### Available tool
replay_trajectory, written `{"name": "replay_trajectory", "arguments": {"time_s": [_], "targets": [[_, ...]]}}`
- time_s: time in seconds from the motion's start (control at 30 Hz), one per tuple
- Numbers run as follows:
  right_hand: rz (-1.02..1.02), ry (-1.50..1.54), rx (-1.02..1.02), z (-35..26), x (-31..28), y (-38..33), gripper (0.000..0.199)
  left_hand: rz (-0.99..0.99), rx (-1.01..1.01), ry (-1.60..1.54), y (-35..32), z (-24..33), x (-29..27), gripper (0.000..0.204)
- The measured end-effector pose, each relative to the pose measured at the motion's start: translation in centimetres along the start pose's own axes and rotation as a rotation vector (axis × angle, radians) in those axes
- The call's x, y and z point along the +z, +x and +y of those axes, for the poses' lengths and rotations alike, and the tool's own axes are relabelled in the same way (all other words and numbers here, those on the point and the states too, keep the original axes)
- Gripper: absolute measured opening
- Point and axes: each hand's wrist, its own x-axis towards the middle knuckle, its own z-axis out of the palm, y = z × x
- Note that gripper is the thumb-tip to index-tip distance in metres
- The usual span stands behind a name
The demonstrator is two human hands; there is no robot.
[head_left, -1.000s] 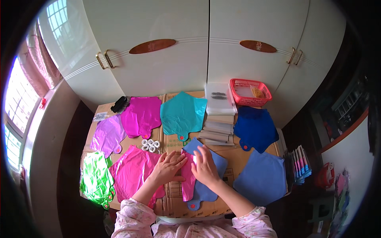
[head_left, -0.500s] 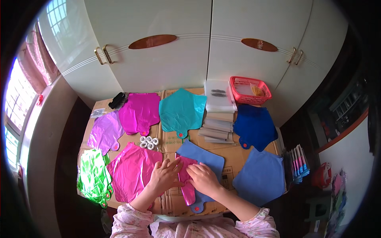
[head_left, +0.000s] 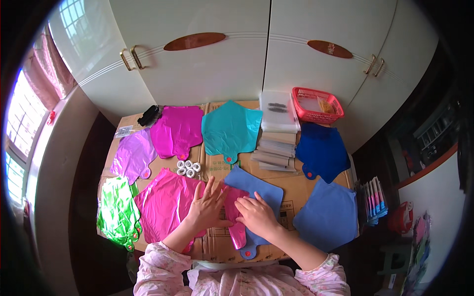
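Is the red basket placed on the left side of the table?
No, the red basket stands at the table's far right corner, beside the clear bags.

my hands [head_left: 232, 212] near, on folded balloon [head_left: 236, 217] | flat balloons [head_left: 168, 204] left, right, far | tape rolls [head_left: 188, 168] just beyond | basket [head_left: 317, 104] far right

Around the teal foil balloon [head_left: 230, 129], a red basket [head_left: 318, 105] sits far right, white tape rolls [head_left: 188, 168] lie below-left, a green balloon [head_left: 117, 213] farthest lower-left.
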Motion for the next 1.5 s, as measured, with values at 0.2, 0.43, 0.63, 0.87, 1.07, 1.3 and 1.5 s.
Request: {"name": "replay_trajectory", "arguments": {"time_s": [0.2, 0.43, 0.63, 0.87, 1.07, 1.3, 1.5], "targets": [[0.000, 0.004, -0.002, -0.2, -0.3, 0.1, 0.049, 0.013, 0.086, -0.024, -1.9, 1.4, 0.0, 0.109], [0.029, -0.019, -0.020, -0.1, 0.0, 0.1, 0.052, -0.020, 0.035, -0.043, -4.3, 3.4, 0.4, 0.109], [0.016, -0.020, -0.026, -0.1, -0.1, 0.0, 0.055, -0.083, 0.077, -0.072, -4.7, 3.8, -0.4, 0.113], [-0.024, -0.040, -0.028, -0.1, -0.2, -0.1, 0.062, -0.036, 0.113, -0.132, -3.0, 1.8, 0.3, 0.112], [-0.070, -0.057, -0.034, 0.0, -0.6, -0.3, 0.070, -0.028, 0.077, -0.137, -0.9, -0.2, 0.2, 0.111], [-0.150, -0.089, -0.067, 0.2, -1.2, -0.6, 0.095, -0.072, 0.056, -0.184, -0.3, -1.3, 1.0, 0.115], [-0.178, -0.070, -0.067, 0.4, -1.3, -0.8, 0.100, -0.087, 0.070, -0.174, -0.3, -1.0, 0.3, 0.123]]}}
